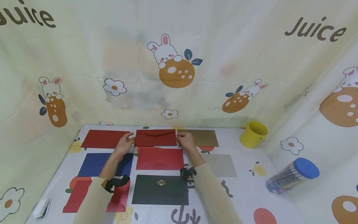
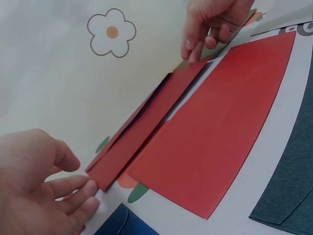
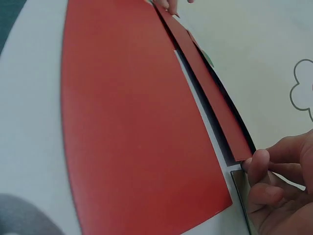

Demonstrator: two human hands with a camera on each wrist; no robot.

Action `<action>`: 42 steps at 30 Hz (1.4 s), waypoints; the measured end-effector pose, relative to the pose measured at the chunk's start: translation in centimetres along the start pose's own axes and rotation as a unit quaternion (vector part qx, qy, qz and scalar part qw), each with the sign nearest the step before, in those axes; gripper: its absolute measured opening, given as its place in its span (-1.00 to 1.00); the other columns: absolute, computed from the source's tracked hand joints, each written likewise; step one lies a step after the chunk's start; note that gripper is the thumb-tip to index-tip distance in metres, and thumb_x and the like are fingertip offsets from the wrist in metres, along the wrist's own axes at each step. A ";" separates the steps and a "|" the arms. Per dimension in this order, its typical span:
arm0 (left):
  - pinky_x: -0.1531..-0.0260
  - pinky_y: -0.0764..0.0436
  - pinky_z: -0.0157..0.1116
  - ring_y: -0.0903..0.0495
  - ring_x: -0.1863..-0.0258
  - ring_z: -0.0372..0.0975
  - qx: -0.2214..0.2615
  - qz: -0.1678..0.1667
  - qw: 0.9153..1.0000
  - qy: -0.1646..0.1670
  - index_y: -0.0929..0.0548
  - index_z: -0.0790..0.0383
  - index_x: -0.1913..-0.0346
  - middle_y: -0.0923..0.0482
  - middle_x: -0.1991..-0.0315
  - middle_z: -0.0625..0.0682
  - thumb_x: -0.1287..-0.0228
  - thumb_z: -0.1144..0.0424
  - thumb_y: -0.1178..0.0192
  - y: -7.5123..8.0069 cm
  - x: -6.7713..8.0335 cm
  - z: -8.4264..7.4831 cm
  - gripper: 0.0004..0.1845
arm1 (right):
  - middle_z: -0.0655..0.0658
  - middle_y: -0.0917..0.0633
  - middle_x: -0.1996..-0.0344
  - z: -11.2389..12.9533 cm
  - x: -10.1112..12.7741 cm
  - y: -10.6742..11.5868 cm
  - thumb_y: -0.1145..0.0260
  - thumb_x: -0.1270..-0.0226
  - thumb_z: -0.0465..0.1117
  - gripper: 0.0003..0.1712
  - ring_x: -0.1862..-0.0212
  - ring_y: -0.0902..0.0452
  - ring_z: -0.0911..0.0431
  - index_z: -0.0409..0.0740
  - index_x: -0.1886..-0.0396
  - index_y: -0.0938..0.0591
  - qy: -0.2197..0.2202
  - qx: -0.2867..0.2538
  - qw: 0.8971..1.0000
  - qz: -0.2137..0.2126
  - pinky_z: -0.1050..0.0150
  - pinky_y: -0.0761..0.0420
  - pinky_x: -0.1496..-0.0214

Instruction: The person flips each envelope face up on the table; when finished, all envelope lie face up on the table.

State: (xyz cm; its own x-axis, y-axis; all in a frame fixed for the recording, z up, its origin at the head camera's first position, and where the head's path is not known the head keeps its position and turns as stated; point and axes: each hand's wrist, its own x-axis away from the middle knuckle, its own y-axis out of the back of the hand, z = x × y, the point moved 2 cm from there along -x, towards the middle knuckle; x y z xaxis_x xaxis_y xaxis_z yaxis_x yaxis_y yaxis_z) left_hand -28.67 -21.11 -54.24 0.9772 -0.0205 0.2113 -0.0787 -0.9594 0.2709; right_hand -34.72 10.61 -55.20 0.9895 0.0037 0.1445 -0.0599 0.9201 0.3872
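Note:
A red envelope (image 1: 155,138) with its flap side up lies at the back middle of the table, between both hands. My left hand (image 1: 126,145) is at its left end, fingers loosely extended; in the left wrist view the fingertips (image 2: 91,189) touch its near corner and the thumb stands apart. At the opposite end, my right hand (image 1: 186,142) pinches the corner, as the right wrist view shows, with some fingers curled in. A dark shadow runs under the envelope's near edge. Just in front lies another, plain red envelope (image 1: 160,159).
Around them lie a dark red envelope (image 1: 100,138), a gold one (image 1: 207,138), a blue one (image 1: 92,163), a grey one (image 1: 221,165), a dark green one (image 1: 160,194) and a pink-red one (image 1: 75,199). Rightward stand a yellow bucket (image 1: 250,137) and a blue-lidded pen tub (image 1: 289,176).

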 end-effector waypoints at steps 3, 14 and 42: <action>-0.40 -0.24 0.14 -0.19 -0.49 0.17 -0.008 -0.002 1.000 0.000 -0.06 0.32 -0.57 -0.18 -0.50 0.37 -0.59 0.30 0.12 0.0 0.0 -0.1 -0.41 | -0.22 -0.74 0.47 0.1 0.1 0.0 -0.29 -0.42 -0.23 -0.70 0.52 -0.60 0.14 -0.27 -0.04 -0.73 0.018 0.034 0.999 -0.006 0.40 -0.45 0.51; -0.41 -0.22 0.18 -0.19 -0.49 0.18 -0.017 0.000 1.000 0.001 -0.10 0.31 -0.56 -0.21 -0.48 0.38 -0.59 0.27 0.11 -0.2 0.2 -0.2 -0.42 | -0.15 -0.75 0.46 0.2 0.5 0.0 -0.29 -0.42 -0.16 -0.69 0.48 -0.60 0.17 -0.20 -0.03 -0.75 0.030 0.081 0.996 -0.019 0.37 -0.45 0.44; -0.38 -0.32 0.09 -0.33 -0.41 0.14 -0.007 -0.146 0.989 -0.022 -0.07 0.25 -0.58 -0.30 -0.46 0.30 -0.61 0.27 0.07 8.6 3.7 1.8 -0.40 | -0.30 -0.71 0.36 4.6 3.5 -9.3 -0.27 -0.48 -0.11 -0.60 0.41 -0.59 -0.06 -0.21 -0.19 -0.64 0.071 -0.052 0.987 0.133 0.38 -0.44 0.51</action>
State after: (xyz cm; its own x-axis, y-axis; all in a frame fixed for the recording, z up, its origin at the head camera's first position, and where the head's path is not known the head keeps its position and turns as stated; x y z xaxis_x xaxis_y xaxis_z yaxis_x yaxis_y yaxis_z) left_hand -25.34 -29.97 -52.77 0.9660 0.2452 0.0816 0.2063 -0.9220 0.3277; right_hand -31.26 0.30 -54.10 0.9492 0.2993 0.0972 -0.3144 0.9140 0.2563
